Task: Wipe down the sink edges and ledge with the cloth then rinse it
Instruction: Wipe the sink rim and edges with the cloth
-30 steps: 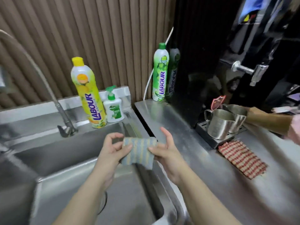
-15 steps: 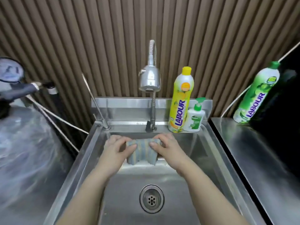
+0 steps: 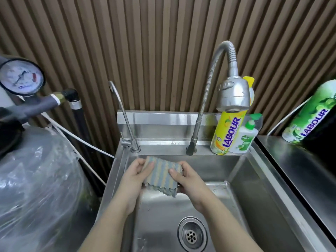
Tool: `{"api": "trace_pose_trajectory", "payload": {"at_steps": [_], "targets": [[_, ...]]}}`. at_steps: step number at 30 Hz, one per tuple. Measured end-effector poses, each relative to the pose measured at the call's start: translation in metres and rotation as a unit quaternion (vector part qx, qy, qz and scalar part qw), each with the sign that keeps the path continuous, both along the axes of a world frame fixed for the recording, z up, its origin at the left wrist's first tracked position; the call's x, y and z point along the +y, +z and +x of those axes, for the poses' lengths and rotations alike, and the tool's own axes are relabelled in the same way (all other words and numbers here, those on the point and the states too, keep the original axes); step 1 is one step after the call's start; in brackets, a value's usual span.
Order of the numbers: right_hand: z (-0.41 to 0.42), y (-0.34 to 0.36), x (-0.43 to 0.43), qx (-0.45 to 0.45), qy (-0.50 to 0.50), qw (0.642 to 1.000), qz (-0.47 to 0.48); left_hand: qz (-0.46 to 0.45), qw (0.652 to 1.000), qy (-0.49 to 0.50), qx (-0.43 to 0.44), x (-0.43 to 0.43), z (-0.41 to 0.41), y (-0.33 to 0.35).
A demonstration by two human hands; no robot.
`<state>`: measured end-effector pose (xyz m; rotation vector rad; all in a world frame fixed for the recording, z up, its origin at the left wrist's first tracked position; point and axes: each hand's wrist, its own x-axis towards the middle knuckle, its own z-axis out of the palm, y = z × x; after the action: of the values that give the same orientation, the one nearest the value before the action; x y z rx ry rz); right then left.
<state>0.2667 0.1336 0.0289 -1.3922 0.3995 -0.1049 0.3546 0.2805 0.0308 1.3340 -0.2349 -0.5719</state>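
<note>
A blue and tan striped cloth (image 3: 161,176) is folded and held over the left part of the steel sink basin (image 3: 241,193). My left hand (image 3: 136,176) grips its left edge and my right hand (image 3: 187,179) grips its right edge, thumbs on top. The cloth hangs below the back ledge (image 3: 163,149), apart from it. The flexible faucet (image 3: 232,95) has its spray head up and to the right of the cloth; no water runs. The drain (image 3: 192,235) lies below my right forearm.
A thin second tap (image 3: 125,120) rises at the ledge's left. A yellow dish-soap bottle (image 3: 227,135) and a small white pump bottle (image 3: 244,138) stand on the ledge's right. A green bottle (image 3: 309,115) sits on the right counter (image 3: 300,170). A plastic-wrapped tank (image 3: 36,188) and gauge (image 3: 21,77) are left.
The view swung left from the right counter to face the sink. Both hands carried the cloth from over the sink's right rim to above the left side of the basin.
</note>
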Motion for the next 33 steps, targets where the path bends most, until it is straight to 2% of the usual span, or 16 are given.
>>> {"api": "trace_pose_trajectory", "payload": {"at_steps": [3,7,11,13,16,18,23,26,28,30,32,33], "targets": [[0.003,-0.014,0.0,0.015,-0.016,0.996,0.081,0.012,0.997,-0.041,0.067,0.003,0.012,-0.012],[0.016,-0.039,0.003,0.001,-0.059,0.98,0.189,0.032,0.995,0.006,0.091,-0.022,0.033,-0.018],[0.049,-0.051,-0.01,-0.032,-0.196,0.943,0.268,0.075,0.995,-0.029,0.056,-0.074,0.077,-0.018],[0.068,-0.056,-0.019,-0.034,-0.255,0.93,0.264,0.104,0.994,-0.041,0.021,-0.1,0.096,-0.027],[0.088,-0.066,-0.033,0.012,-0.312,0.942,0.122,0.163,0.985,-0.003,-0.054,-0.131,0.117,-0.041],[0.095,-0.074,-0.038,0.05,-0.336,0.939,0.058,0.21,0.971,0.021,-0.11,-0.143,0.123,-0.047],[0.107,-0.082,-0.044,0.047,-0.337,0.939,0.054,0.247,0.954,0.049,-0.162,-0.15,0.127,-0.06],[0.097,-0.08,-0.039,0.097,-0.357,0.929,0.007,0.229,0.958,0.049,-0.167,-0.143,0.129,-0.055],[0.081,-0.084,-0.027,0.093,-0.372,0.917,-0.112,0.216,0.954,0.063,-0.199,-0.129,0.127,-0.049],[0.073,-0.084,-0.014,0.008,-0.326,0.896,-0.301,0.246,0.928,0.071,-0.272,-0.108,0.123,-0.045],[0.087,-0.083,-0.017,-0.075,-0.256,0.836,-0.48,0.294,0.877,0.075,-0.372,-0.087,0.117,-0.05],[0.101,-0.084,-0.024,-0.087,-0.226,0.805,-0.542,0.322,0.847,0.066,-0.419,-0.078,0.114,-0.054]]}}
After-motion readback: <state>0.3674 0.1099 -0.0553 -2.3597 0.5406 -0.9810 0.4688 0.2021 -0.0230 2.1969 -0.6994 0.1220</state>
